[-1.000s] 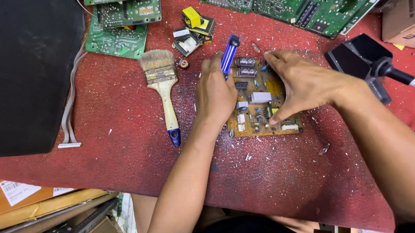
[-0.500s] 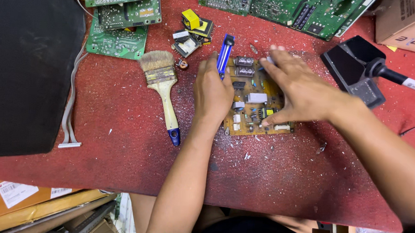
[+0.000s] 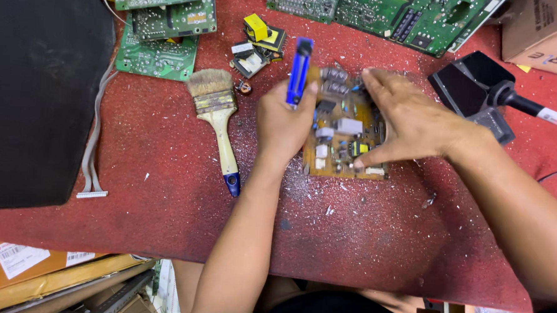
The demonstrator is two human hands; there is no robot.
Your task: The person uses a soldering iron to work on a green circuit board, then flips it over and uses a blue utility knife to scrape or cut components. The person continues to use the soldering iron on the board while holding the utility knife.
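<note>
The left hand has its fingers closed around a blue tool at the 9 o'clock edge of the brown circuit board. The right hand lies flat and spread on the board, gripping nothing. The work seems to be on the board's components; the tool tip needs careful placing, though blur hides it.

A brown circuit board lies flat on red felt; a blue tool stands tilted at its left edge.
</note>
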